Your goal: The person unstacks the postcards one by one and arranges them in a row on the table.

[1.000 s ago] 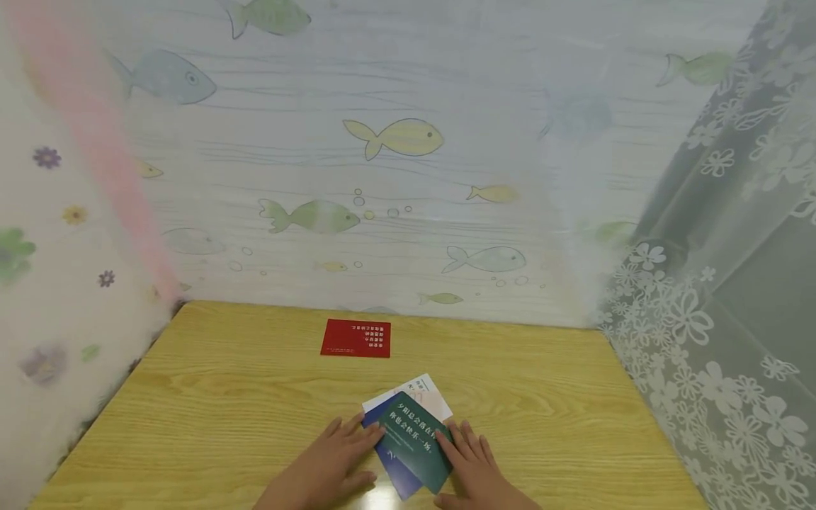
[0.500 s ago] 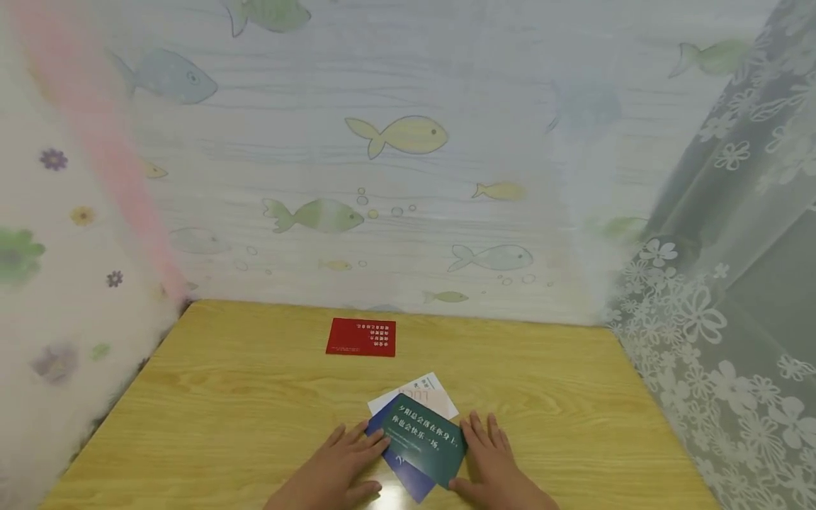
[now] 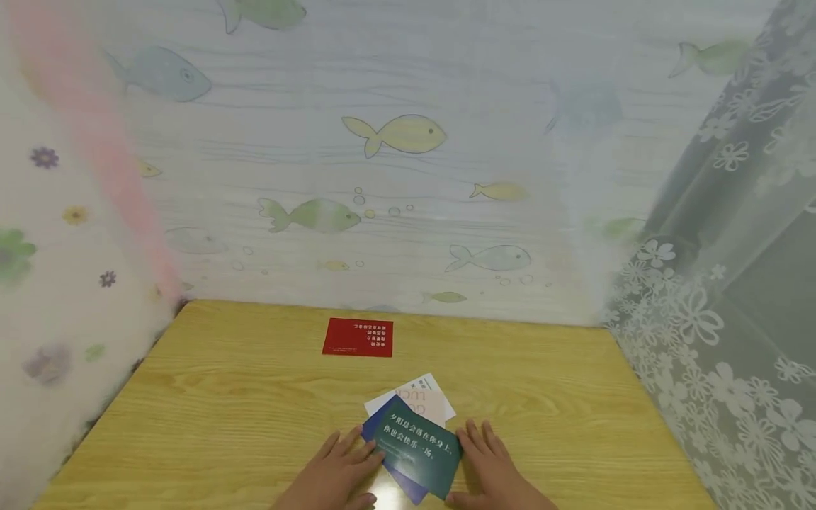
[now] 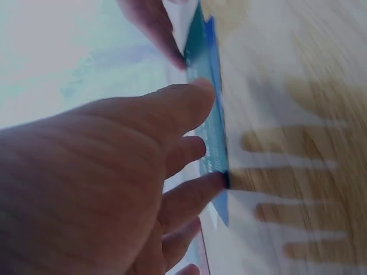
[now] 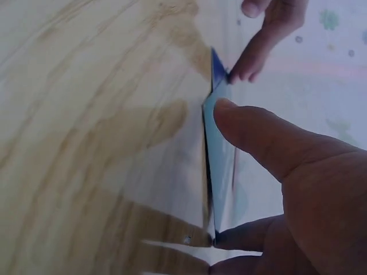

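Note:
A green card [image 3: 417,448] with white lettering lies over a blue card [image 3: 406,484] and a white card [image 3: 440,397] with pink print. Fingertips of my left hand [image 3: 334,471] rest on the green card's left edge, fingers extended. My right hand [image 3: 494,471] pinches that card's right side, its thumb at the near corner and a finger at the far one. The green card bows slightly and its right side is raised off the table, as the right wrist view shows. Much of the blue card is hidden beneath it.
A red card [image 3: 358,337] with white lettering lies farther back on the wooden table [image 3: 223,411]. Behind the table hangs a fish-patterned sheet [image 3: 306,262]; a flowered lace curtain [image 3: 695,319] hangs along the right side.
The right hand shifted outward, then took the green card's right edge. The green card turned slightly and now bows, uncovering more of the white card's print. The red card stayed put.

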### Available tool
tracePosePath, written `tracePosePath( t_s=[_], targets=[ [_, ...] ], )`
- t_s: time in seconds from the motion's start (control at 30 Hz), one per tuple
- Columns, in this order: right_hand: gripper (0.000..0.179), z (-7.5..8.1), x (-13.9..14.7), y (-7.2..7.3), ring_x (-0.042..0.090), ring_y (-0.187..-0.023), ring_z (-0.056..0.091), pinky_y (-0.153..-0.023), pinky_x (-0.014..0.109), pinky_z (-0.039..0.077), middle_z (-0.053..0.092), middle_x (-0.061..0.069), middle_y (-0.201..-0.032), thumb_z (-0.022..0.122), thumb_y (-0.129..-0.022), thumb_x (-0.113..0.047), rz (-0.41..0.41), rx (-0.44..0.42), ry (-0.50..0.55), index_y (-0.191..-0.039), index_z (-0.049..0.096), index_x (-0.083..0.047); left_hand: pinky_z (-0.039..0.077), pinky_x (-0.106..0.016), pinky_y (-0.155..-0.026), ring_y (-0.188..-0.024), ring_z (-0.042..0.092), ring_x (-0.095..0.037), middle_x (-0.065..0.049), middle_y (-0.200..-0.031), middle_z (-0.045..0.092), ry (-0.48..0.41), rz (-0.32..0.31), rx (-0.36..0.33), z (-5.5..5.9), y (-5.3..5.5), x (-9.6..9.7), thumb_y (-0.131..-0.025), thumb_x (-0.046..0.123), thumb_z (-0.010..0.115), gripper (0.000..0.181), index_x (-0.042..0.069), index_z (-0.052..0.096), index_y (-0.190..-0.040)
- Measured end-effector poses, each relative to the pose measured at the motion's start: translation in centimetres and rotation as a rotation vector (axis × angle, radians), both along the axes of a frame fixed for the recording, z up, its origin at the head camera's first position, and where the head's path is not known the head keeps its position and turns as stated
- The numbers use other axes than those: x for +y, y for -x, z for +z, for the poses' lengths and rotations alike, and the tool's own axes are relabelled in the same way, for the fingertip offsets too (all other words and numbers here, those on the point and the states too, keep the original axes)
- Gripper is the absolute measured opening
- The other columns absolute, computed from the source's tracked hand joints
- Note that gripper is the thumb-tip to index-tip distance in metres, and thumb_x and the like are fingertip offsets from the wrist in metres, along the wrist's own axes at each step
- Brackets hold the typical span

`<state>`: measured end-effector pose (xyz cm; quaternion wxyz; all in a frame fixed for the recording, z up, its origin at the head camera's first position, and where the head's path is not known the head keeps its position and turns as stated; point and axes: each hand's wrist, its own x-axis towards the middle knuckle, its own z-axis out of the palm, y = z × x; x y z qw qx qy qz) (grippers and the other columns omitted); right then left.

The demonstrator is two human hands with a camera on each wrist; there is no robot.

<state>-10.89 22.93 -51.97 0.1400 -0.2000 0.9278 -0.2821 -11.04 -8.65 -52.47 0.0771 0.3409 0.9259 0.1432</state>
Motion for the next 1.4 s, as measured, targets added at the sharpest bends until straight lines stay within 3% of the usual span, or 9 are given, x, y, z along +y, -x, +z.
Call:
tracePosePath(
  t_s=[0.2,0.37,0.47,0.63,0.83,0.97,1.13,1.4],
  targets=[
    [0.103,0.0,-0.2,0.3,0.067,-0.144,0.012,-0.111,0.081,0.017,0.022,0.042,-0.157,0.086,-0.079,-0.038,0.022,-0.028,-0.036,-0.151,0.033,0.014,0.046,-0.058,-0.108,-0.131,0.058,-0.032,0.002,-0.132,0.070,0.058,-0.001,0.007,0.6,-0.2,0.4,-0.095,0.051,0.061,0.051,0.020,0.067,-0.134],
    [0.107,0.0,-0.3,0.1,0.069,-0.142,0.013,-0.109,0.082,0.020,0.023,0.042,-0.157,0.089,-0.076,-0.040,0.036,0.001,-0.045,-0.151,0.033,0.014,0.051,-0.058,-0.101,-0.118,0.067,-0.031,0.007,-0.117,0.075,-0.010,0.018,0.019,1.0,0.2,0.3,-0.095,0.042,0.067,0.034,0.020,0.074,-0.120],
    [0.111,0.0,-0.3,-0.1,0.071,-0.141,0.014,-0.107,0.083,0.021,0.024,0.042,-0.157,0.090,-0.074,-0.043,0.034,0.025,-0.052,-0.150,0.033,0.015,0.052,-0.056,-0.101,-0.116,0.067,-0.027,0.008,-0.114,0.075,-0.058,0.018,0.003,1.3,0.5,0.1,-0.094,0.039,0.069,0.034,0.018,0.074,-0.119],
    [0.112,0.0,-0.5,-0.3,0.067,-0.144,0.011,-0.111,0.081,0.017,0.023,0.039,-0.159,0.089,-0.074,-0.045,0.000,0.007,-0.046,-0.151,0.032,0.014,0.046,-0.054,-0.109,-0.129,0.059,-0.028,0.000,-0.134,0.068,-0.092,0.058,-0.011,1.7,1.5,-0.4,-0.089,0.039,0.074,0.052,0.014,0.067,-0.134],
    [0.112,0.2,-0.9,0.0,0.063,-0.147,0.010,-0.115,0.078,0.014,0.024,0.037,-0.160,0.090,-0.072,-0.045,-0.012,-0.019,-0.051,-0.151,0.035,0.012,0.030,-0.059,-0.121,-0.149,0.036,-0.035,-0.005,-0.158,0.046,-0.114,0.109,-0.057,0.5,3.8,-1.0,-0.079,0.052,0.079,0.086,0.014,0.050,-0.151],
    [0.105,0.4,-1.1,0.1,0.063,-0.145,0.017,-0.114,0.076,0.020,0.033,0.036,-0.156,0.089,-0.072,-0.042,0.002,0.060,-0.070,-0.148,0.041,0.011,0.023,-0.060,-0.123,-0.154,0.026,-0.037,-0.007,-0.164,0.036,-0.150,0.084,-0.085,0.2,5.2,-1.0,-0.073,0.055,0.082,0.099,0.016,0.043,-0.156],
    [0.100,0.6,-1.3,0.4,0.061,-0.145,0.024,-0.113,0.075,0.026,0.039,0.030,-0.156,0.088,-0.073,-0.041,0.045,0.128,-0.061,-0.148,0.043,0.009,0.019,-0.062,-0.124,-0.155,0.020,-0.038,-0.008,-0.166,0.031,-0.160,0.062,-0.106,0.2,6.2,-0.9,-0.067,0.060,0.085,0.104,0.019,0.046,-0.155],
    [0.099,0.3,-1.3,0.7,0.058,-0.146,0.025,-0.112,0.074,0.029,0.039,0.028,-0.157,0.090,-0.071,-0.037,0.070,0.169,-0.051,-0.148,0.044,0.006,0.018,-0.061,-0.125,-0.156,0.021,-0.035,-0.005,-0.165,0.036,-0.116,0.080,-0.089,0.4,6.0,-0.8,-0.064,0.064,0.085,0.095,0.019,0.060,-0.144]
  ],
)
